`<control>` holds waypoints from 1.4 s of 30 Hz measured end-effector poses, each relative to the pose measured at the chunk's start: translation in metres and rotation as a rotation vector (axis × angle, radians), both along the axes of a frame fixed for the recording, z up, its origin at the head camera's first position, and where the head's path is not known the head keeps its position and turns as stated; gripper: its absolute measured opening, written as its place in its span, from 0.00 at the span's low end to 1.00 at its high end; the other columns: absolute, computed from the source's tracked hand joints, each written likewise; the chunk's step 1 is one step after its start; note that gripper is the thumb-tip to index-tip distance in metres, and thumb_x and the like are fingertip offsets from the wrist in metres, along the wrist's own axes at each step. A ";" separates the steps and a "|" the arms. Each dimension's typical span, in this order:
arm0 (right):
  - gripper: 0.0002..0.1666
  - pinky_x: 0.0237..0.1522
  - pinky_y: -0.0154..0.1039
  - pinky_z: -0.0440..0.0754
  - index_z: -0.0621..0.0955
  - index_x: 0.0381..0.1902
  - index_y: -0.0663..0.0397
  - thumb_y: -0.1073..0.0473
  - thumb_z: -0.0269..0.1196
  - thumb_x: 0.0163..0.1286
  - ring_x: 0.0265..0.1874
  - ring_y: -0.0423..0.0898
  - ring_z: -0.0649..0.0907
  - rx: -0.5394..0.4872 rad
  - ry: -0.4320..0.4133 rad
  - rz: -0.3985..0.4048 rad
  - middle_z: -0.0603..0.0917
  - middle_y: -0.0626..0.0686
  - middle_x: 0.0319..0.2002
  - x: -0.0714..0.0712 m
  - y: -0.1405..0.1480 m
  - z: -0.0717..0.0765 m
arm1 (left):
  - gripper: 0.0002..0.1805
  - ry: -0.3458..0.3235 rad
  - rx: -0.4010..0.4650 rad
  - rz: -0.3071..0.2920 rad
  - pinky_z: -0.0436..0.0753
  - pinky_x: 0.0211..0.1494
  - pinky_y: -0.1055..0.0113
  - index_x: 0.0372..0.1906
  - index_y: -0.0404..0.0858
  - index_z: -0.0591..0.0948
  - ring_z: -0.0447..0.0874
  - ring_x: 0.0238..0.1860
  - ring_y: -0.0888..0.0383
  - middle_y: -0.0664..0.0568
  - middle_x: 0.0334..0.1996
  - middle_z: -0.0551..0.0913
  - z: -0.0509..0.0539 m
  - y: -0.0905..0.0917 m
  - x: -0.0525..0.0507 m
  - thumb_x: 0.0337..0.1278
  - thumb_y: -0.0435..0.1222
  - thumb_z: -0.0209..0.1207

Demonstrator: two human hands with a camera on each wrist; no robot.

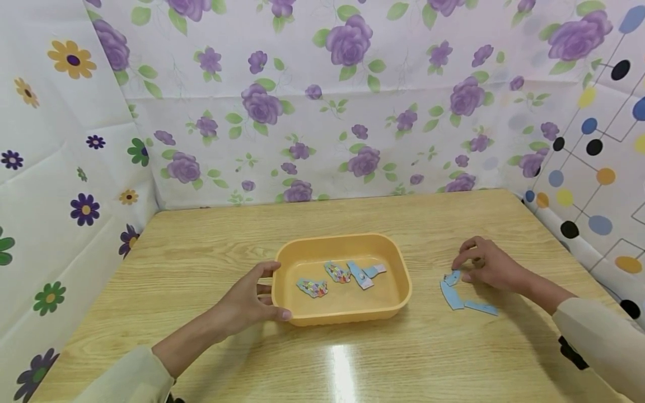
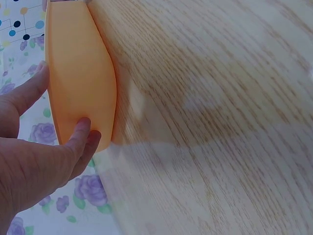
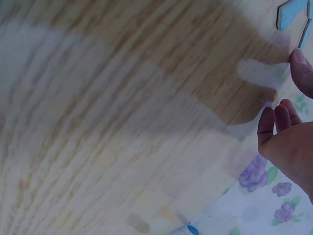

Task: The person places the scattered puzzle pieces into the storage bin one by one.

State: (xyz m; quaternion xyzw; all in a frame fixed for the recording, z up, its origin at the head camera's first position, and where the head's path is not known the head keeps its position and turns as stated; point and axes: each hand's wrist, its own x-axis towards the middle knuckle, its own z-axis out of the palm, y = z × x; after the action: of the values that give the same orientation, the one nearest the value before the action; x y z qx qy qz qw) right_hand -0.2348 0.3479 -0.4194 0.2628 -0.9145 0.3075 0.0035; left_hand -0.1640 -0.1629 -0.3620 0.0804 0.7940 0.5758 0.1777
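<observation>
My left hand (image 1: 243, 299) holds the left end of a yellow plastic tray (image 1: 342, 319). Its thumb lies along the near rim and the other fingers touch the outer end wall. Inside the tray lie two multicoloured puzzle pieces (image 1: 312, 287) and two pale blue ones (image 1: 360, 274). On the table to the right, my right hand (image 1: 489, 264) has its thumb and forefinger apart beside a small blue puzzle piece (image 1: 451, 278). Below that piece are a curved blue piece (image 1: 450, 295) and a narrow blue strip (image 1: 481, 307). The right wrist view shows blue pieces (image 3: 292, 13) beyond the thumb.
The wood-grain table (image 1: 216, 240) carries the tray near its middle. Flowered cloth (image 1: 312, 123) hangs along the back, and patterned cloth (image 1: 599, 151) closes off the right side. Light glints off the table's front (image 1: 342, 369).
</observation>
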 end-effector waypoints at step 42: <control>0.14 0.38 0.31 0.75 0.80 0.29 0.48 0.74 0.65 0.60 0.47 0.53 0.72 -0.043 0.052 -0.061 0.70 0.59 0.48 0.008 -0.008 -0.011 | 0.55 0.005 0.000 0.002 0.85 0.48 0.62 0.72 0.35 0.56 0.77 0.56 0.40 0.38 0.67 0.57 0.000 0.000 0.001 0.35 0.28 0.76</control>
State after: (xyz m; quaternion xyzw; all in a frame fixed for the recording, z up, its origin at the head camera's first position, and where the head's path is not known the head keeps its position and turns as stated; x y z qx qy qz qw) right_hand -0.2264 0.3399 -0.4304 0.2423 -0.9150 0.3197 0.0423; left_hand -0.1633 -0.1630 -0.3619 0.0811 0.7944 0.5760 0.1748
